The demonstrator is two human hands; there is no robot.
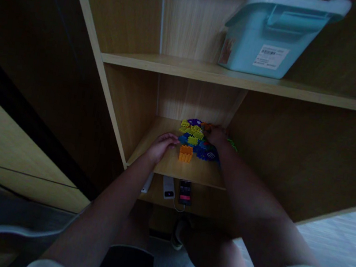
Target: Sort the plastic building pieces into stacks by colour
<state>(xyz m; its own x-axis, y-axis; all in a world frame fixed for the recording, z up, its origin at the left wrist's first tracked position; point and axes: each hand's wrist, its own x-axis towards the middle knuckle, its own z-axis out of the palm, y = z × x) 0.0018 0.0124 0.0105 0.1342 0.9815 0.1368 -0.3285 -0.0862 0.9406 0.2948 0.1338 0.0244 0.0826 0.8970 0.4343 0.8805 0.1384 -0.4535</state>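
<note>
A pile of plastic gear pieces [194,135] in yellow, blue and purple lies on a wooden shelf [166,164]. My right hand [216,134] rests on the right side of the pile, fingers curled over pieces there; what it holds is hidden. My left hand [162,144] lies on the shelf left of the pile, fingers bent and loosely apart, its tips close to the blue gears. An orange block [186,153] stands on the shelf just right of my left hand.
A light blue lidded box [273,36] sits on the shelf above [161,65]. Below the gear shelf lie a white device [168,187], a dark phone [184,192] and a cable. My knees are in front of the cabinet.
</note>
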